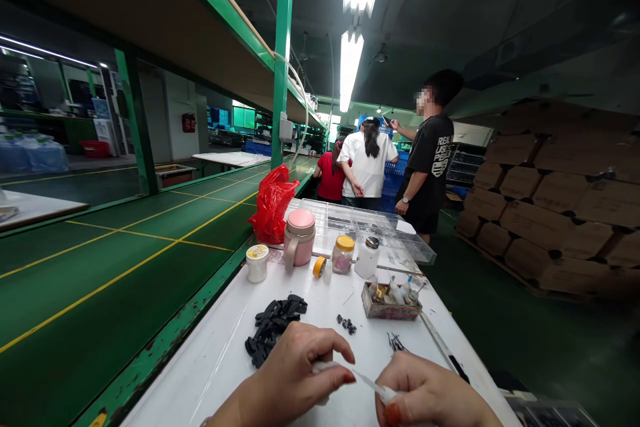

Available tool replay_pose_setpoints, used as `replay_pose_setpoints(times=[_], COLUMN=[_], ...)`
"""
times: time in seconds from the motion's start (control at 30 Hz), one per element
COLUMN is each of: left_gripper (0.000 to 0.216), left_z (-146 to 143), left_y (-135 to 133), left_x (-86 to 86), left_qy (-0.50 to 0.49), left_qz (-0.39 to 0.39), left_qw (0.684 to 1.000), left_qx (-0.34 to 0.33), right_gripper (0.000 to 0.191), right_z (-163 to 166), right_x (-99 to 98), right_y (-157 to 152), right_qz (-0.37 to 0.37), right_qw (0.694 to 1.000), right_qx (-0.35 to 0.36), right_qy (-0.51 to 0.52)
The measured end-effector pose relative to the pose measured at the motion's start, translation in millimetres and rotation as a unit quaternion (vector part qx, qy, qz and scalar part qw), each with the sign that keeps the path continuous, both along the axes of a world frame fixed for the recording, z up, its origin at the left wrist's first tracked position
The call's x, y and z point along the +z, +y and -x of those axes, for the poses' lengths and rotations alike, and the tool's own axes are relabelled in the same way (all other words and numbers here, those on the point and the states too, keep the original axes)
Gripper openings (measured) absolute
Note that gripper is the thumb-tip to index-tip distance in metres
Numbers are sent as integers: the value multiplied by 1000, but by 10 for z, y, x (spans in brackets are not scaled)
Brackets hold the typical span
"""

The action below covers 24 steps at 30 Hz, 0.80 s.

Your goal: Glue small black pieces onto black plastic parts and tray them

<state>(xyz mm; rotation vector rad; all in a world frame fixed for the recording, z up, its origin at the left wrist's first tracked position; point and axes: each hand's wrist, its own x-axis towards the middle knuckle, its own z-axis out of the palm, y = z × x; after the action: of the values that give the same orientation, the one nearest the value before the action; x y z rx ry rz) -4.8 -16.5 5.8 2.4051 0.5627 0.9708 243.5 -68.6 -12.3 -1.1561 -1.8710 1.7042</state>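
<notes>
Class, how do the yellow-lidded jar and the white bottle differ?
The jar is see-through, with pinkish contents visible; the bottle is white and hides its inside.
The jar's lid is yellow and nearly body-wide; the bottle's cap is silvery and clearly narrower than its body.
Both stand capped on the white worktop.

Left hand [304, 361] and right hand [419, 390] wear rust-red nail polish [393, 413].

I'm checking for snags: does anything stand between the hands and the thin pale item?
Nothing visible does: the thin pale item spans the gap between the left hand and right hand; black parts lie beyond.
</notes>
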Motion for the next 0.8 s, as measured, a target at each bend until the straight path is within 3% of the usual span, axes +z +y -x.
replay_pose_setpoints(times=[0.23, 0.47, 0.8], left_gripper=[12, 17, 16], left_z=[-34, 7, -39], left_y=[-8, -16, -17], left_x=[-48, 50, -41], left_qy=[-23, -60, -41], left_qz=[-57, -4, -53], left_qw=[997, 998, 997], left_qx=[-38, -13, -43], right_gripper=[52, 54, 51], right_z=[18, 14, 52], right_x=[1, 11, 37], right_y=[6, 20, -6], right_qz=[-6, -12, -13], right_qw=[1000, 1000, 1000], right_qx=[11, 14, 14], right_qy=[-3, 0, -3])
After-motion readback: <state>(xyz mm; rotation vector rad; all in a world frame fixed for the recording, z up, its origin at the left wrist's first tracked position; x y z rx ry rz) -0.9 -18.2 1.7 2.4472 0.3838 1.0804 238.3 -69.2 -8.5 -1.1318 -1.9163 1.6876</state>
